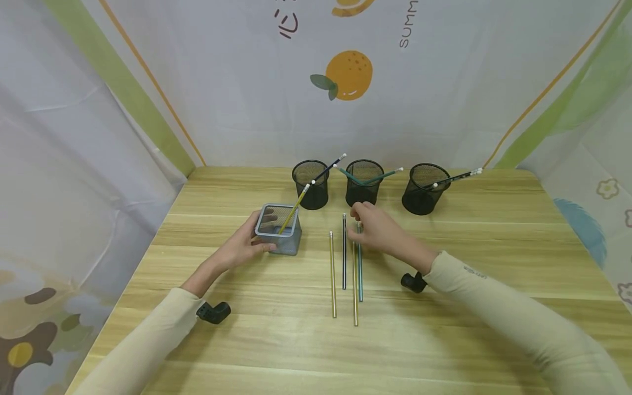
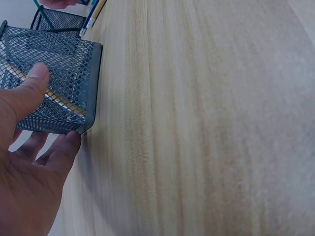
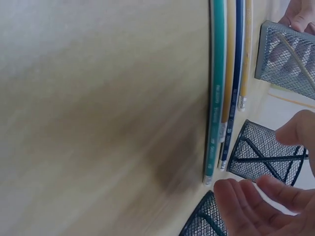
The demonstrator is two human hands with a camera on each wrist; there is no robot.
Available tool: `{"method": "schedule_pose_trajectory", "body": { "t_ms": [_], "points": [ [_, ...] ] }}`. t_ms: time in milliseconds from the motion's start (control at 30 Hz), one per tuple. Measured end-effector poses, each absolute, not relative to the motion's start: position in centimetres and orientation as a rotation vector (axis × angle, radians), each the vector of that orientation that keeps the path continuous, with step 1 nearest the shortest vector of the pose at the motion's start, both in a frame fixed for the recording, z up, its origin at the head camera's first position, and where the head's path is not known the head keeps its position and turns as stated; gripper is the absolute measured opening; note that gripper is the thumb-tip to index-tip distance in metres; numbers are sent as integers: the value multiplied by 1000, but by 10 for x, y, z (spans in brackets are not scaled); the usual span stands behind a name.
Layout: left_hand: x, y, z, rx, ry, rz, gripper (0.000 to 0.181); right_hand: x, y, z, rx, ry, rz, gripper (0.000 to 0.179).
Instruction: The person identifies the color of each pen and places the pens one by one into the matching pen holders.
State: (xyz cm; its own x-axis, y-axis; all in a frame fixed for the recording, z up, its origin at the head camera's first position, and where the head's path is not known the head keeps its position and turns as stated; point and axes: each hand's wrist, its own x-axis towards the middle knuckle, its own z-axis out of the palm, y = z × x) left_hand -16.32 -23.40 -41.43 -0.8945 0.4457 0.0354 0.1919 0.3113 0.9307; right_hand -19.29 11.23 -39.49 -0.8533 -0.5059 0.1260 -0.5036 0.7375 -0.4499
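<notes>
- Head view: partway, by my judgement. Four pencils lie loose on the tabletop (image 1: 276, 351), left to right: left yellow pencil (image 1: 333, 280), dark blue pencil (image 1: 344, 258), right yellow pencil (image 1: 355, 296), green pencil (image 1: 360, 277). Others already stand in containers.
- Far row: left round cup (image 1: 317, 196) holds dark pencil stock, count unclear; middle round cup (image 1: 362, 195), two green pencils leaning apart; right round cup (image 1: 417, 202), black ones leaning right, count unclear.
- Gray square holder (image 1: 290, 244), left and nearer than the row: one yellow pencil seen, leaning far-right. Left grip (image 1: 239, 244) is curled round its left side.
- Right grip (image 1: 382, 230) is at the loose pencils' far ends, fingers loosely bent, no pencil seen in it.
- Left wrist view: thumb against the mesh, fingertips near the base; yellow shows through. Cannot tell whether the base sits flat.
- Right wrist view: thumb well apart from fingers, nothing between; fingertips just beside the green pencil's eraser. All four eraser ends point far.
</notes>
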Motion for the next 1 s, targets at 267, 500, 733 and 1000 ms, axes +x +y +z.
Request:
{"method": "schedule_pose_trajectory", "body": {
  "t_ms": [267,500,733,1000],
  "points": [
    [-163,-233,-414,582,2341,1628,83,-195,112,-401,-707,2907,-736,35],
    [-163,-232,-414,589,2341,1626,83,-199,113,-402,-502,2843,-728,25],
    [-163,-233,-414,581,2346,1620,83,-206,114,-401,-424,2755,-671,53],
    [-162,-233,-413,578,2356,1607,83,-213,110,-398,-300,2621,-746,36]
  ]
}}
